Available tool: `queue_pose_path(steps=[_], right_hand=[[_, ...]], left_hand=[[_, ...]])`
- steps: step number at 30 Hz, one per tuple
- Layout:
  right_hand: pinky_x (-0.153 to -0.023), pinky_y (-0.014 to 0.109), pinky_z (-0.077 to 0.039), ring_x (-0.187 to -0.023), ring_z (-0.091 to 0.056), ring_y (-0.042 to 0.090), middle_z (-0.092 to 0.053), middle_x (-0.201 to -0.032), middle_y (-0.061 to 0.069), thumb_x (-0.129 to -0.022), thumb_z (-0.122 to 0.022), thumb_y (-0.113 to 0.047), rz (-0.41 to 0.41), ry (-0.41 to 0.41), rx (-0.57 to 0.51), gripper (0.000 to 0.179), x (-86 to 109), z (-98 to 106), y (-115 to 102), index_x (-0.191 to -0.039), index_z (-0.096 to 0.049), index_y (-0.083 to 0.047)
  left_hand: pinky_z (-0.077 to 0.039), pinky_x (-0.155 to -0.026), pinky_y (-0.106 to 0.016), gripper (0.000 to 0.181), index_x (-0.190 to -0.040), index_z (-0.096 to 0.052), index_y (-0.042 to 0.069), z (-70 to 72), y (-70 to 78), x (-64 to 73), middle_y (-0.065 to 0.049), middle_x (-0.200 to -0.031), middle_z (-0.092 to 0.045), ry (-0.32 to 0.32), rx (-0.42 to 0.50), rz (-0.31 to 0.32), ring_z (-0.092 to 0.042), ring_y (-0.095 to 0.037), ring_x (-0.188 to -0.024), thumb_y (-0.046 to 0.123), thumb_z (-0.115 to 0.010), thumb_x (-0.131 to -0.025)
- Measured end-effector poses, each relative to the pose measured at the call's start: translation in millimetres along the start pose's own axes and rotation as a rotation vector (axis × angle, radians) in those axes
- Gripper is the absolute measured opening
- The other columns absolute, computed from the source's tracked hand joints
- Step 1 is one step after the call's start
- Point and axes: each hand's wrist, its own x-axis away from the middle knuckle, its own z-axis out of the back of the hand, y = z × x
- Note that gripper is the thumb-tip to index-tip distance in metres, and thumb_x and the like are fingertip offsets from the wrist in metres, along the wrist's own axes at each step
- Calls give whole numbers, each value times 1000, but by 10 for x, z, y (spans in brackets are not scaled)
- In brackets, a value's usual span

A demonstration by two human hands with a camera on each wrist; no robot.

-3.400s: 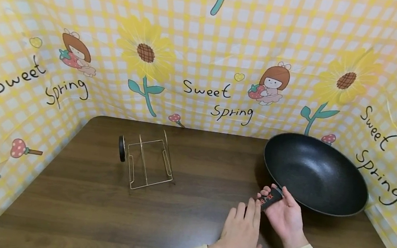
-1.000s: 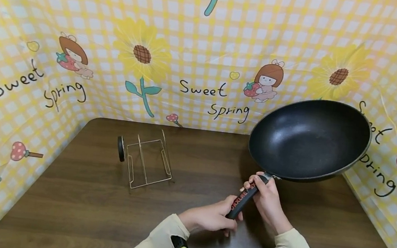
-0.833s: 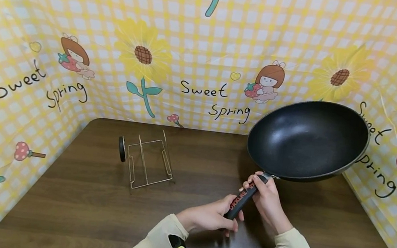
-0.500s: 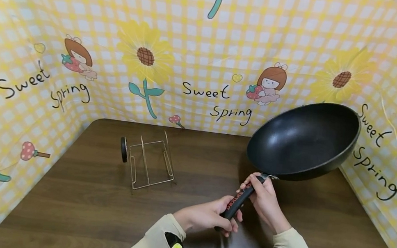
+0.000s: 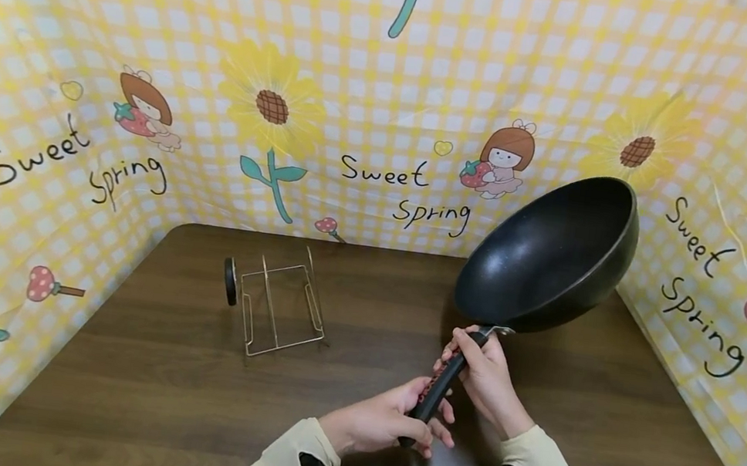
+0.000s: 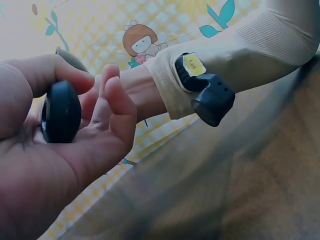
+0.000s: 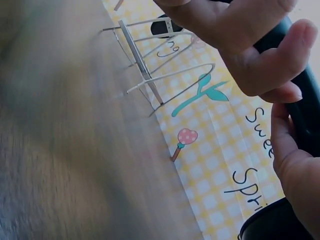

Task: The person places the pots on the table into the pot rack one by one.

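A black wok [image 5: 546, 254] is held up above the table's right side, tilted with its bowl facing left and its underside showing at the right. My right hand [image 5: 490, 379] grips the handle close to where it joins the bowl, thumb lying along the top. Farther down, my left hand [image 5: 385, 421] holds the handle's end between the thumb and the palm side. In the left wrist view the rounded handle end [image 6: 62, 112] sits under that thumb, the fingers loosely bent beside it. Both hands and the black handle [image 7: 305, 115] appear in the right wrist view.
On the left half of the brown wooden table [image 5: 173, 379] stands a thin wire rack [image 5: 276, 307] with a black round disc [image 5: 231, 281] at its left side. Yellow checked cloth [image 5: 392, 80] walls the table at the back and both sides.
From resting low at the right, the wok has been raised, then tilted further and shifted left. The left hand has moved onto the handle's end; the right still grips near the bowl.
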Motion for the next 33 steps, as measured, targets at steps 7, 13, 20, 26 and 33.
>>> queue_pose_path(steps=[7, 13, 20, 26, 33], right_hand=[[-72, 30, -56, -68, -62, 15, -59, -75, 0, -104, -53, -15, -11, -23, -41, 16, -30, -76, 4, -104, -39, -9], [-71, 29, -57, -69, -65, 15, -60, -76, 2, -105, -51, -14, -34, -32, 14, 17, -50, -120, -27, -107, -35, -7], [-71, 31, -58, -67, -65, 15, -59, -76, 2, -106, -48, -12, -53, -56, 57, 17, -85, -189, -81, -108, -32, -6], [-73, 31, -58, -70, -65, 15, -58, -78, 2, -105, -51, -15, -58, -98, 37, 18, -100, -235, -94, -106, -35, -6], [-79, 34, -57, -78, -62, 15, -54, -86, 2, -106, -43, -8, -33, -210, -44, 7, -102, -242, -88, -108, -36, -7]], left_hand=[[-52, -72, -27, 56, -131, -31, 3, 9, -21, 46, -1, -108, -56, 20, 41, -61, -62, -13, -93, -14, -45, -79], [-52, -72, -28, 60, -132, -33, 1, 50, -1, 88, 0, -103, -57, 7, 47, -71, -63, -13, -92, -15, -47, -76], [-49, -72, -29, 60, -129, -32, 7, 75, 38, 119, 2, -96, -54, -31, 67, -55, -61, -12, -85, -15, -49, -76], [-45, -70, -29, 57, -123, -36, 13, 93, 19, 153, 2, -94, -52, -46, 101, -78, -56, -12, -80, -15, -47, -76], [-45, -71, -28, 53, -123, -37, 14, 67, 8, 216, 4, -96, -53, -94, 146, -155, -55, -11, -79, -13, -47, -79]])
